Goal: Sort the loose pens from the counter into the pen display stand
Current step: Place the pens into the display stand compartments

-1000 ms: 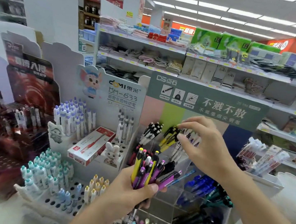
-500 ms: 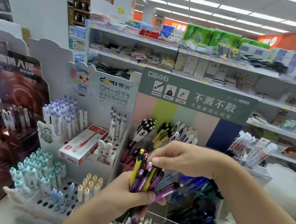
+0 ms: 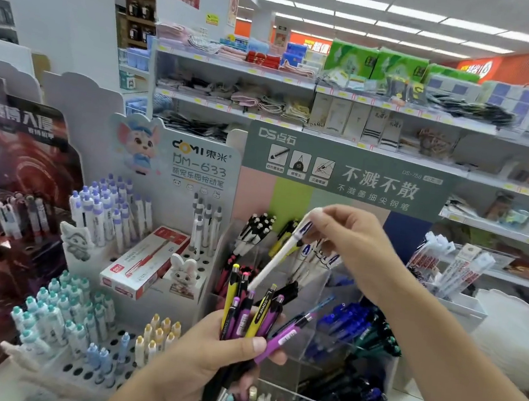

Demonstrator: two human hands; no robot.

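Observation:
My left hand [image 3: 219,356] grips a bundle of pens [image 3: 253,316] in yellow, purple and black, tips down, in front of the clear acrylic pen display stand [image 3: 316,308]. My right hand [image 3: 348,241] pinches the top end of a white pen [image 3: 277,259] with a dark blue clip and holds it slanted, its lower end still among the bundle. Behind it the stand's upper compartments hold black-and-white pens [image 3: 254,232], yellow pens and white pens [image 3: 319,258]. Lower compartments hold blue pens [image 3: 348,319] and dark ones.
A white DOMI pen rack [image 3: 166,217] with purple, teal and yellow-capped pens and a red pen box [image 3: 144,262] stands on the left. A dark red display [image 3: 14,201] is farther left. A green DS header board [image 3: 344,170] tops the stand. Store shelves run behind.
My right hand reached at the upper white pens, came down to the bundle, pinched a white pen and has now lifted it up and to the right. The left hand kept holding the bundle.

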